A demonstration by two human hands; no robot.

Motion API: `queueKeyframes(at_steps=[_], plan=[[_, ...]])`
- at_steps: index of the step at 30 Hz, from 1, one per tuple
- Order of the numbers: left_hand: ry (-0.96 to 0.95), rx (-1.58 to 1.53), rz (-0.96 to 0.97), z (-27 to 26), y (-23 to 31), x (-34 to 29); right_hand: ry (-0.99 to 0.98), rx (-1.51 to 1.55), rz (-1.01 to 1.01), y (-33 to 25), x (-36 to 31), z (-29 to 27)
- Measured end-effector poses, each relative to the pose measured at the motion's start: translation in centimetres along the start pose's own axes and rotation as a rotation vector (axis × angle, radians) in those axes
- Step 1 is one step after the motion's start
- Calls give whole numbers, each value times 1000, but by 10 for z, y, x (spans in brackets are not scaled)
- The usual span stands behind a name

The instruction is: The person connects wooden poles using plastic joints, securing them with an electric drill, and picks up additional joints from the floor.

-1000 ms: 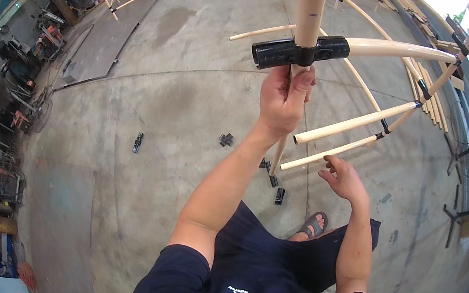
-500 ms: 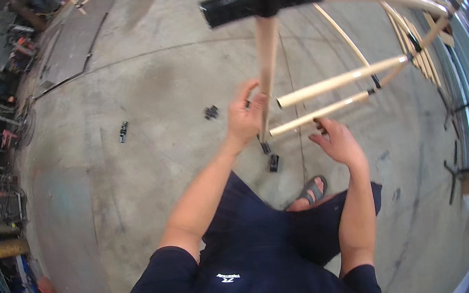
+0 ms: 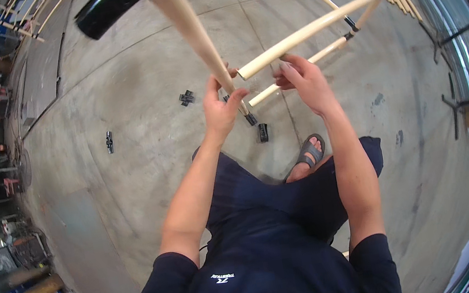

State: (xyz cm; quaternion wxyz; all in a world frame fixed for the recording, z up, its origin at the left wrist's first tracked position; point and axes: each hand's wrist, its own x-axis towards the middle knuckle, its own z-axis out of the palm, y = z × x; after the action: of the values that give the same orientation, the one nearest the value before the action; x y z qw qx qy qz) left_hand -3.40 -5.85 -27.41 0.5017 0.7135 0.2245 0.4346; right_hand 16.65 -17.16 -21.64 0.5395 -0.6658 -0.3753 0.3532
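Seen from above, a person in a dark navy T-shirt [image 3: 257, 290] and dark shorts stands on a grey concrete floor [image 3: 152, 171]. The left hand [image 3: 222, 104] curls around a long, round, cream-coloured pole [image 3: 191, 27], thumb on the near side and fingers behind. The pole slants from a thick black tubular connector [image 3: 117, 5] at upper left down to a small black connector [image 3: 250, 120] near the floor. The right hand [image 3: 303, 83] is loosely bent, its thumb and fingers parted, just below a second cream pole [image 3: 309, 36] that runs off to the right; whether the fingertips touch it, I cannot tell. A lower, thinner-looking cream pole [image 3: 318, 56] passes behind this hand. Three loose black connector pieces lie on the floor: one cross-shaped [image 3: 186, 97], one narrow [image 3: 109, 142], and one short and blocky [image 3: 263, 133] near a grey sandal [image 3: 310, 153].
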Motion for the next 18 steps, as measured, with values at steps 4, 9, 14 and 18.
queueKeyframes(at_steps=[4,9,14,18], plan=[[28,-161,-156,4,-9,12,-70,487,138,13,21,23],[172,-78,-252,-40,-100,-1,-20,235,171,1,9,9],[96,619,-457,-101,-221,-43,111,-206,-21,-27,-30,-7],[-512,922,-515,-73,-256,-66,257,-377,-139,-35,-49,-30]])
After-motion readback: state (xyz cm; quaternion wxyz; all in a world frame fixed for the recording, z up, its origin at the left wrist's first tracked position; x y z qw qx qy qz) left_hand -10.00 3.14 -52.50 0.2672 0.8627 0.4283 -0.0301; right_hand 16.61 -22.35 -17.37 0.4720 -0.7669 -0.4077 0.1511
